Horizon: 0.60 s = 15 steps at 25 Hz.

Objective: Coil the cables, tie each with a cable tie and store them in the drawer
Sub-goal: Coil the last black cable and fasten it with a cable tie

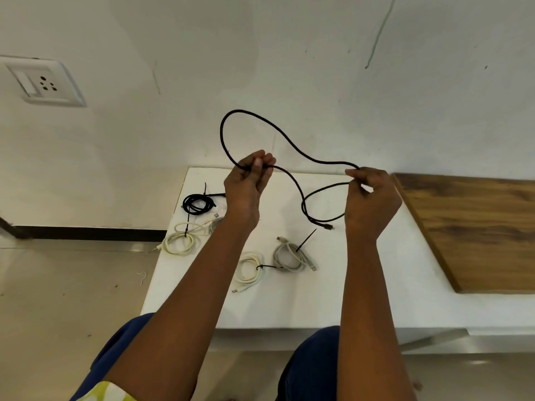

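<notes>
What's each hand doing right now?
Left hand: closed, gripping the black cable.
Right hand: closed, pinching the same cable.

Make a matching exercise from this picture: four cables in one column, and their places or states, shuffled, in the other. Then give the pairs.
1. long black cable
2. coiled black cable
3. grey cable
4. cream cable

A. tied, at the table's left edge, nearer the person
B. tied, far left corner
C. held up in both hands, untied
D. tied, below the right hand

Pairs: 1-C, 2-B, 3-D, 4-A
</notes>
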{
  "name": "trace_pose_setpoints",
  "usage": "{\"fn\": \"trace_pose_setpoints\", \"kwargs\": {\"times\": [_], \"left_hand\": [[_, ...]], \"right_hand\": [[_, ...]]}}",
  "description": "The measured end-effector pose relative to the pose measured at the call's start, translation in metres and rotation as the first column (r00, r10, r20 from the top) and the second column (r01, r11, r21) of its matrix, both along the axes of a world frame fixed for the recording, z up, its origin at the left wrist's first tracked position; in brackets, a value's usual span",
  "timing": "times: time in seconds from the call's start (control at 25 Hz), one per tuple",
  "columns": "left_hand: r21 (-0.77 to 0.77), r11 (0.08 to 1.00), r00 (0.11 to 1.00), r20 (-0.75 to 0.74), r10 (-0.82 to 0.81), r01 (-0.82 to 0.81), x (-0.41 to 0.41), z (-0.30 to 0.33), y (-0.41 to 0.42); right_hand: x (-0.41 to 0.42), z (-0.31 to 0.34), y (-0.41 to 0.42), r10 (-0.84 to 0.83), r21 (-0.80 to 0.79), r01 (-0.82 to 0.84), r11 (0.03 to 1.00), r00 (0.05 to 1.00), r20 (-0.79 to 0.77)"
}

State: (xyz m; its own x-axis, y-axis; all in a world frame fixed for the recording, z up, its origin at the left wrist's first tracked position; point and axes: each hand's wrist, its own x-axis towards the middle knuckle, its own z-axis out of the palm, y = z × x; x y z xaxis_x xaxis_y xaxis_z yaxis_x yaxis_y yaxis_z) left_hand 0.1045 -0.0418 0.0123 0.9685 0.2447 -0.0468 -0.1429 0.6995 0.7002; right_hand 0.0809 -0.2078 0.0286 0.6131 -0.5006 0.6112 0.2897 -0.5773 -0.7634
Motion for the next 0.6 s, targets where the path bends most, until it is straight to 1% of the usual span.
{"fn": "trace_pose_setpoints", "kwargs": {"times": [0.04,0.12,0.16,0.2,0.24,0.32,0.4,0.48,0.52,0.6], "left_hand": [[0.021,1.000,1.000,0.028,0.013,-0.014,-0.002,0.005,0.001],[0.058,0.994,0.992,0.094,0.090,-0.095,-0.006,0.012,0.004],[0.067,0.988,0.984,0.127,0.128,-0.138,-0.006,0.015,0.007],[0.073,0.986,0.979,0.148,0.140,-0.152,-0.007,0.017,0.010],[0.083,0.988,0.982,0.145,0.118,-0.131,-0.007,0.017,0.013],[0.094,0.995,0.997,0.070,0.016,-0.023,-0.010,0.012,0.015],[0.070,0.995,0.997,-0.037,-0.068,0.071,-0.016,0.003,0.011],[0.000,0.992,0.987,-0.101,-0.122,0.123,-0.021,-0.007,0.005],[-0.041,0.991,0.985,-0.111,-0.134,0.130,-0.022,-0.009,0.003],[-0.115,0.989,0.990,-0.095,-0.106,0.095,-0.020,-0.009,0.003]], "right_hand": [[-0.001,-0.004,-0.001,-0.038,-0.031,0.036,0.999,0.997,-0.063],[-0.005,-0.013,-0.001,-0.090,-0.081,0.077,0.994,0.980,-0.175],[-0.007,-0.016,0.000,-0.085,-0.082,0.071,0.994,0.978,-0.192],[-0.009,-0.017,0.002,-0.056,-0.054,0.047,0.997,0.983,-0.176],[-0.012,-0.017,0.004,-0.013,0.000,0.013,1.000,0.990,-0.138],[-0.015,-0.016,0.007,0.063,0.125,-0.053,0.991,0.995,-0.079],[-0.016,-0.017,0.010,0.145,0.276,-0.112,0.954,0.984,-0.102],[-0.016,-0.018,0.013,0.259,0.406,-0.191,0.894,0.958,-0.120],[-0.017,-0.019,0.014,0.308,0.435,-0.226,0.872,0.943,-0.126],[-0.016,-0.020,0.013,0.355,0.418,-0.260,0.870,0.920,-0.167]]}}
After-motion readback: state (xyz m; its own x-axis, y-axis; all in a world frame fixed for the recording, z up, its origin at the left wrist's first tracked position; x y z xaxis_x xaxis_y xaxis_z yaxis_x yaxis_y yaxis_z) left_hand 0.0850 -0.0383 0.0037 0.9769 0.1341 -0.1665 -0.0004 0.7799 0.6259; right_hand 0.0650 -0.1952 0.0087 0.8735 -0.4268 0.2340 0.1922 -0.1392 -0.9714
